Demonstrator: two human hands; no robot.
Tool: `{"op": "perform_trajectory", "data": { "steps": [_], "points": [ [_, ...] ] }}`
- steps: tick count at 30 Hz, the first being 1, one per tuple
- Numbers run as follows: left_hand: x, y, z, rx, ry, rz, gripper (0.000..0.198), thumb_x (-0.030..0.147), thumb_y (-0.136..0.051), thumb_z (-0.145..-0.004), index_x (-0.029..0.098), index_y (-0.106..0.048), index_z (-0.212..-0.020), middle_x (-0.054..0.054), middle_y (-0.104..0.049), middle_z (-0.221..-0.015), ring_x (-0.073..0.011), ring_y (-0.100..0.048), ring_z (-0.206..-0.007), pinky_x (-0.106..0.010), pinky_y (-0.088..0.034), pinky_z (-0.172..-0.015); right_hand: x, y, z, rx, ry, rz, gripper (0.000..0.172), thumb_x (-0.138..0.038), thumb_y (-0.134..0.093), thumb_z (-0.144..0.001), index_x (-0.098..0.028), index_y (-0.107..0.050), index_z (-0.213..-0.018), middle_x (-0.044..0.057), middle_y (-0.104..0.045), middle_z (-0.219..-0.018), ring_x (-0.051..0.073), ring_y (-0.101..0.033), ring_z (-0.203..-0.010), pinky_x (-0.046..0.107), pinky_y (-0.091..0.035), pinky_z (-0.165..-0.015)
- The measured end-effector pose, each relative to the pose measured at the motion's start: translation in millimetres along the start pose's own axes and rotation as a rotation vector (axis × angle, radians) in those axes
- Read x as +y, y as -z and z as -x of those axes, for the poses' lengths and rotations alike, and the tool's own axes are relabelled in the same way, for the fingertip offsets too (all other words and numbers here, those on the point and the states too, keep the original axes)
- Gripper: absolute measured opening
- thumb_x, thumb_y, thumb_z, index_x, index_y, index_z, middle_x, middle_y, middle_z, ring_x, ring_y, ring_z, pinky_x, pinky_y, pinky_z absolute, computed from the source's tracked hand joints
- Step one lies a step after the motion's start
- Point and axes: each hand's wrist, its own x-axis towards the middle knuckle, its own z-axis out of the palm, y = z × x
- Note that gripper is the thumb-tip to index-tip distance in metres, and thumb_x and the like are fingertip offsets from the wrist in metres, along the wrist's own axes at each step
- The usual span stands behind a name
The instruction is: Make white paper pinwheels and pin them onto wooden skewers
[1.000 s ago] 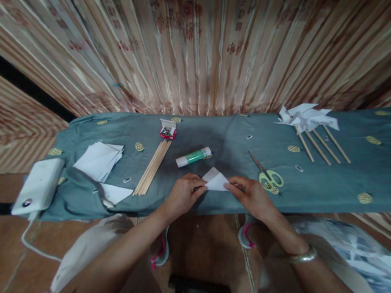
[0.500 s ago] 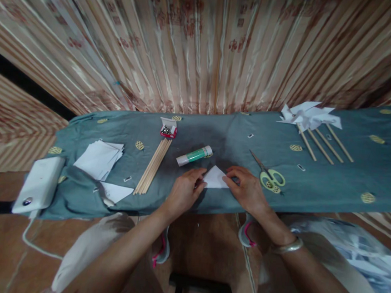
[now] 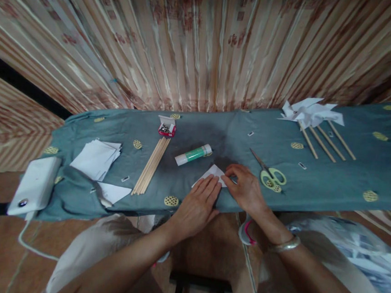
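A folded white paper triangle lies on the cloth near the table's front edge. My left hand rests flat across it, fingers stretched out and pressing on the paper. At the triangle's right corner, the thumb and fingers of my right hand pinch the paper. Just behind sits a green and white glue stick on its side. Scissors with light green handles lie to the right of my right hand, blades pointing away.
Wooden sticks lie left of the glue, below a small red box of metal pins. Farther left are stacked white papers and a white device with a cable. Paper pinwheels lie at the back right. A curtain hangs behind.
My left hand has gone from pinching the triangle's left corner to lying flat over the paper. My right hand stays at the right corner.
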Motion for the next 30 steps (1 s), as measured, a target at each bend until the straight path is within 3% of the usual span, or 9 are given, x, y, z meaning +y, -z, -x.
{"op": "perform_trajectory", "data": {
  "steps": [13,21,30],
  "points": [
    [3,3.7,-2,-0.053,0.011,-0.031,0.070,0.034,-0.060,-0.089,0.003,-0.031,-0.145,-0.025,-0.033,-0.154,-0.0336,-0.023,-0.147,-0.050,-0.027,-0.119,-1,1,0,-0.036,-0.027,0.029,0.007,-0.025,-0.054,-0.086,-0.021,-0.060,-0.084,0.008,-0.068,-0.089,0.024,-0.062,-0.083,0.039,-0.050,-0.082],
    [3,4.1,-2,-0.049,0.009,-0.058,0.072,0.034,-0.061,-0.088,0.003,-0.030,-0.145,-0.025,-0.033,-0.154,-0.0335,-0.024,-0.146,-0.049,-0.028,-0.118,-6,4,16,-0.003,0.037,0.053,0.029,-0.036,-0.052,-0.092,-0.017,-0.058,-0.113,0.015,-0.067,-0.113,0.030,-0.062,-0.106,0.046,-0.049,-0.093],
    [-1,6.5,9,-0.035,0.007,-0.156,0.072,0.030,-0.066,-0.085,0.002,-0.034,-0.143,-0.026,-0.034,-0.153,-0.0341,-0.029,-0.145,-0.048,-0.032,-0.117,14,16,27,0.041,0.056,0.083,0.029,-0.033,-0.049,-0.093,-0.016,-0.059,-0.113,0.017,-0.065,-0.119,0.032,-0.059,-0.113,0.051,-0.045,-0.100]
  ]
}}
